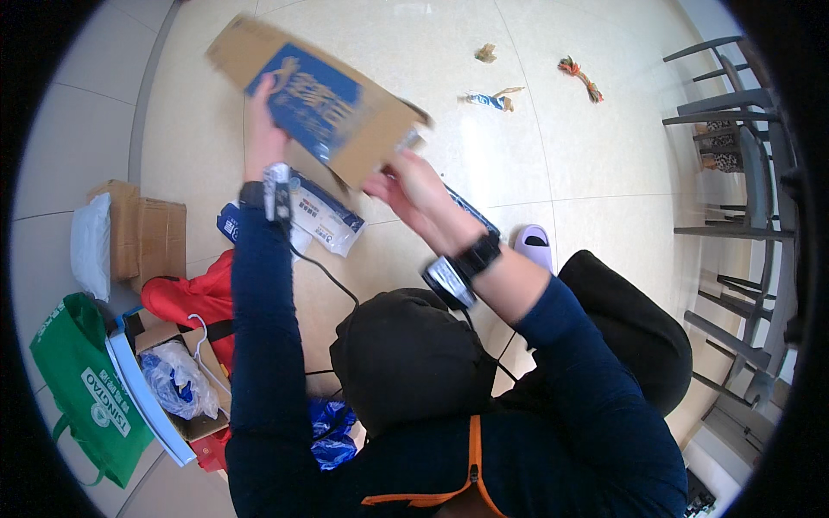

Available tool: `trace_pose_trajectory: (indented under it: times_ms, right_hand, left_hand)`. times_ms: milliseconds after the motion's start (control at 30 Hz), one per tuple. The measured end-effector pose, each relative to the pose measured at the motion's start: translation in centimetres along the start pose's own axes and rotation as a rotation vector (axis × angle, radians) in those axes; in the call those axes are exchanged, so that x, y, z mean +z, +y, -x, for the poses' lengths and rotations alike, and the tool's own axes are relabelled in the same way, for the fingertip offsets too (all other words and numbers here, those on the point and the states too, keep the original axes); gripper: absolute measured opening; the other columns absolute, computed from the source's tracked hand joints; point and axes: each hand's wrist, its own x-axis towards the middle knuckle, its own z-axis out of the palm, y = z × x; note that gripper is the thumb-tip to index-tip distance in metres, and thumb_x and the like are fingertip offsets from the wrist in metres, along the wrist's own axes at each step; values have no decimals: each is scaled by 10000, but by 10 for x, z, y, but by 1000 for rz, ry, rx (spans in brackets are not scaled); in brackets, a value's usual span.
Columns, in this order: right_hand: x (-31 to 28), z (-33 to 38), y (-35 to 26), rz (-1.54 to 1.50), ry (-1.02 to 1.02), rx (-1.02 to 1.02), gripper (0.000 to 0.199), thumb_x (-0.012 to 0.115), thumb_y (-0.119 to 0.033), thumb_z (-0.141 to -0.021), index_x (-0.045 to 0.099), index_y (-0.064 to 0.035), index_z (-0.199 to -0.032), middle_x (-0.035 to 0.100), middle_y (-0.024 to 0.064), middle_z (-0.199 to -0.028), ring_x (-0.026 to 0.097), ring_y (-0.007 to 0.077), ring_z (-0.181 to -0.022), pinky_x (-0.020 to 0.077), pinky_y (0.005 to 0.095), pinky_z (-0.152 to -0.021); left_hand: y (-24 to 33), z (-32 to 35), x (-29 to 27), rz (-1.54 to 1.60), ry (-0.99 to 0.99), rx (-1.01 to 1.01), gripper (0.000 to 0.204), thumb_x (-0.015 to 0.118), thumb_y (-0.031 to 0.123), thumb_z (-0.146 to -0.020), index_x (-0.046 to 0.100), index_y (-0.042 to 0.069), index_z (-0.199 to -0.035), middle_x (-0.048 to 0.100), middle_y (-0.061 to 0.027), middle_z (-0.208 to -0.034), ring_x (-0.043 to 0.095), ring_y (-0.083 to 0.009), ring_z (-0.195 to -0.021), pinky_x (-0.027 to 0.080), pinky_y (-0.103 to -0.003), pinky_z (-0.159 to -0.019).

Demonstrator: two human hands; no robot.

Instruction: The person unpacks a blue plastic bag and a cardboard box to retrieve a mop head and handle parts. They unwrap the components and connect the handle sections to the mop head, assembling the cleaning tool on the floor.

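Observation:
A brown cardboard box with a blue printed panel is held up in front of me, tilted from far left to near right. My left hand grips its left side, with the fingers over the blue panel. At the right end of the box, my right hand has its fingers bent against the edge by a loose flap; the image is slightly smeared there. Below the box, a white and blue plastic package lies on the floor, partly hidden by the box and my left wrist.
To my left are brown cartons, a white parcel, red fabric, a green bag and a carton holding crumpled plastic. Farther off lie torn scraps and a knotted rope toy. A purple slipper and dark chairs are rightward.

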Motion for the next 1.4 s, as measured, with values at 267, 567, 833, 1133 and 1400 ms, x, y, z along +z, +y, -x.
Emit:
trace_pose_trajectory:
  times_ms: [267,567,833,1133,1400]
  right_hand:
    - [-123,19,-44,200,-232,-48,233,591,-338,-1009,597,-115,-1075,600,-57,-831,482,22,-575,399,172,-547]
    - [-279,17,-103,111,9,-184,292,592,-361,-1004,599,-103,-1141,580,-72,-748,385,31,-515,359,190,-531]
    - [-340,0,-50,-120,378,-128,178,669,-295,-964,597,-133,-982,611,-34,-761,567,88,-614,477,217,-542]
    - [-338,-13,-28,181,423,1,240,631,-285,-989,556,-93,-1112,620,16,-860,604,126,-701,499,270,-591]
    - [-325,-23,-20,457,455,-17,290,630,-317,-982,569,-104,-1170,631,11,-913,632,128,-762,501,280,-635]
  left_hand:
    - [122,-31,-94,46,278,158,481,605,404,-953,570,92,-1318,610,-146,-1330,592,-326,-1198,483,-509,-1006]
    - [120,-24,-173,-193,266,282,412,581,375,-973,613,85,-1264,640,-108,-1263,603,-258,-1161,492,-426,-988]
    - [101,-34,-90,-79,108,313,479,550,464,-992,593,87,-1284,618,-71,-1277,578,-220,-1165,478,-380,-975]
    - [22,22,8,-384,-111,875,742,797,227,-856,328,36,-1399,485,-117,-1330,506,-214,-1223,419,-346,-1054]
    - [-9,46,34,-510,-190,817,808,805,249,-846,286,50,-1433,470,-121,-1328,486,-218,-1232,379,-349,-1082]
